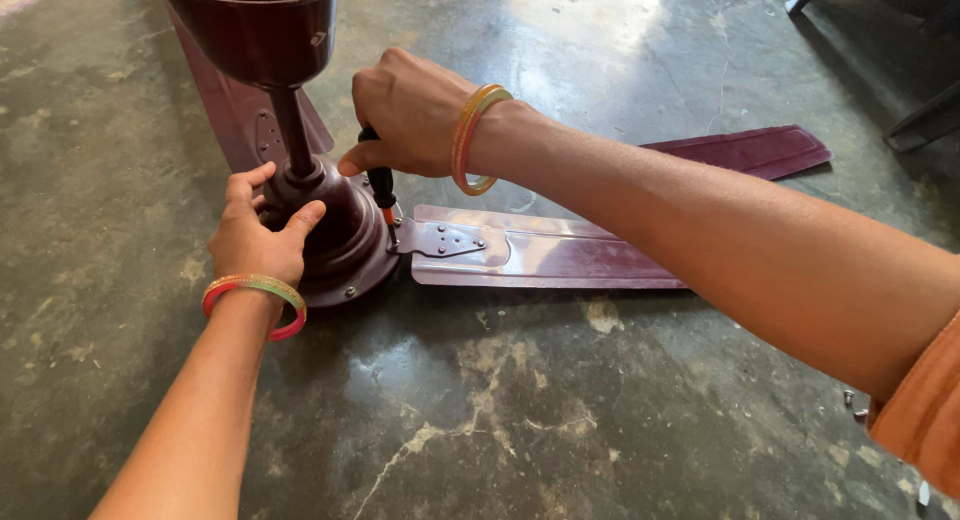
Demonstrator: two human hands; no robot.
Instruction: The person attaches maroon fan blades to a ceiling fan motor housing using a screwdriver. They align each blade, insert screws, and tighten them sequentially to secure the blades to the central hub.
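A maroon ceiling fan lies on the floor with its round motor housing (345,245) at centre left and a cup-shaped canopy (262,30) on a rod above it. My left hand (255,230) rests on top of the housing, fingers around the rod's base. My right hand (410,115) grips the black handle of a screwdriver (381,185), held upright with its tip at the metal bracket (440,240) of the blade (560,255) that stretches right. Both wrists wear coloured bangles.
A second maroon blade (745,150) lies behind my right forearm, and a third (235,110) points away behind the canopy. Dark furniture legs (925,120) stand at the top right. A few small screws (855,405) lie on the worn concrete floor at right.
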